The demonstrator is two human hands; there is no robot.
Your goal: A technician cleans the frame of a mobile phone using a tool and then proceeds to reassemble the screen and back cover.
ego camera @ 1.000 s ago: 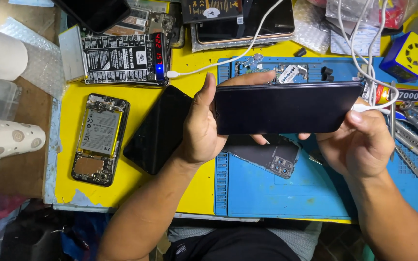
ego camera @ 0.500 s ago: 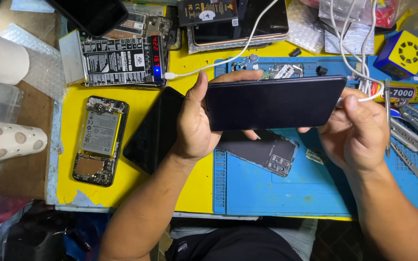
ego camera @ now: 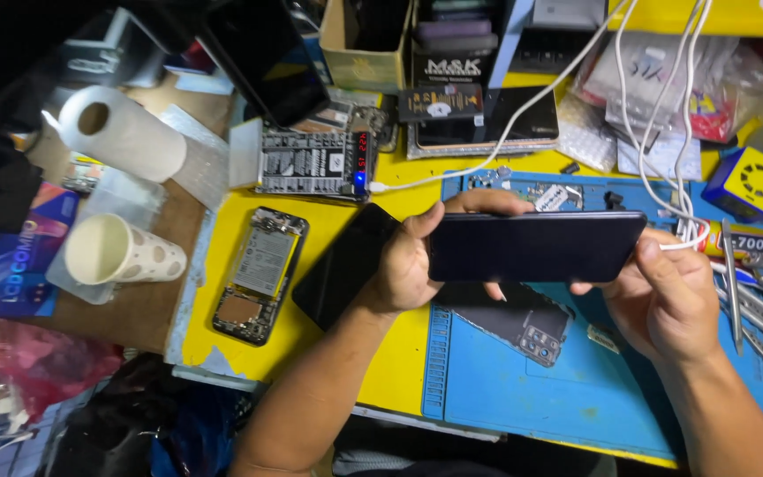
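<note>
Currently: Phone Held Level Between Both Hands

Your left hand (ego camera: 404,265) grips the dark phone (ego camera: 536,247) at its left end, fingers (ego camera: 487,201) wrapped over the top edge. Your right hand (ego camera: 664,300) pinches the right end, where a white cable (ego camera: 691,238) meets it. The phone hangs above the blue mat (ego camera: 505,389) on the yellow worktop (ego camera: 311,344).

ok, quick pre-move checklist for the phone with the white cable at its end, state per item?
1. Left hand grips the dark phone at its left end: ok.
2. Right hand at the right end, fingers on the white cable: ok.
3. Cable plug fully seated: cannot tell, hidden by fingers.
4. Screen lit: not ok, dark.
5. Cable free of snags: cannot tell, it runs among other white leads.
6. Blue mat beneath free for set-down: not ok, a back cover lies there.
</note>
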